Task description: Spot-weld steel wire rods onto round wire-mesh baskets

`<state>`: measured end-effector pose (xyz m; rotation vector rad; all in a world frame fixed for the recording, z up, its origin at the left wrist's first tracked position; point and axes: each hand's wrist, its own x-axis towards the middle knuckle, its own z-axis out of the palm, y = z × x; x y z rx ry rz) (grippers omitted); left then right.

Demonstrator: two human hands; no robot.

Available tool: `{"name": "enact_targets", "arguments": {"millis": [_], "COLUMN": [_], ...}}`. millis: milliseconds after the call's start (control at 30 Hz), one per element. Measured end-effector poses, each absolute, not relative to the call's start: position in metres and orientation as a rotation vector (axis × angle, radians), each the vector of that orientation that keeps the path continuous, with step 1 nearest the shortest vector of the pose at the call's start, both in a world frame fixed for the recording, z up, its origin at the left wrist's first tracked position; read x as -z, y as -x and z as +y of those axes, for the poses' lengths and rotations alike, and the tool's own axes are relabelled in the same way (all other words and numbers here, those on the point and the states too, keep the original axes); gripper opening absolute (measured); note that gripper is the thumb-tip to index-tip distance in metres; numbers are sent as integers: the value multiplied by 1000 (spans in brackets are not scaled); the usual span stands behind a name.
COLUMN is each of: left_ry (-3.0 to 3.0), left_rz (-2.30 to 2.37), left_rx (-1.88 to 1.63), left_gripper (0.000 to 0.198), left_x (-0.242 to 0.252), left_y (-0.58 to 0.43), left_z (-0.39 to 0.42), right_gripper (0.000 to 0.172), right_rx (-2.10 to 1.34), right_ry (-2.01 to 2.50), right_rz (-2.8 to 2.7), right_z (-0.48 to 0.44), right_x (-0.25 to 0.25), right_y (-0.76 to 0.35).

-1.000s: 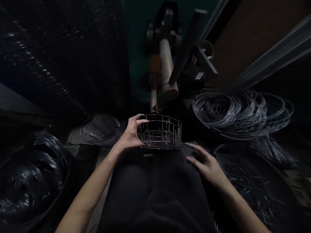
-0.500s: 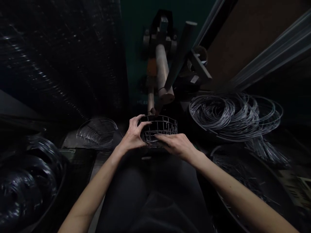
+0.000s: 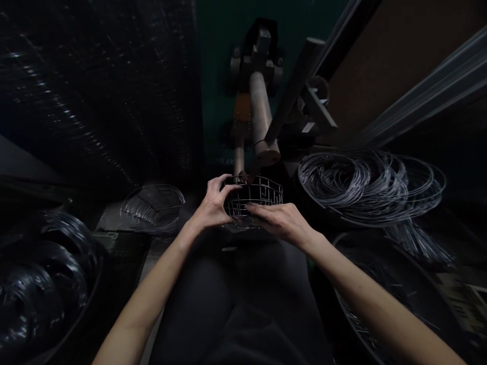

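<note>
A small round wire basket (image 3: 262, 193) sits just beyond my knees, under the tip of a machine arm (image 3: 262, 124). My left hand (image 3: 211, 208) grips the basket's left rim, fingers curled over the wires. My right hand (image 3: 280, 220) lies against the basket's near side, its fingers pressed to the wires. Both forearms reach forward over my dark-clothed lap.
A loose pile of wire rings (image 3: 369, 183) lies to the right, with short cut wires in a tray (image 3: 384, 284) below it. A smaller stack of rings (image 3: 152, 205) sits left of the basket. Dark wire coils (image 3: 41, 284) fill the lower left. Wire mesh (image 3: 95, 91) hangs at the upper left.
My right hand came up from my right thigh and settled on the near side of the basket. The left hand kept its grip and the basket shifted slightly toward the machine.
</note>
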<state>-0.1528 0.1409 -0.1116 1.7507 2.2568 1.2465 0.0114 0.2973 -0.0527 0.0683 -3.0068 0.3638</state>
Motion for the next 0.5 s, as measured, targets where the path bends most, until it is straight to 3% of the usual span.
{"name": "enact_targets", "arguments": {"millis": [500], "left_ry": [-1658], "left_rz": [2194], "left_rx": [-1214], "left_gripper": [90], "left_x": [96], "left_y": [167], "left_z": [145], "right_gripper": [33], "right_rx": [-347], "right_ry": [-3], "right_rz": [-2981], "right_z": [301], "right_x": [55], "right_y": [-3]}}
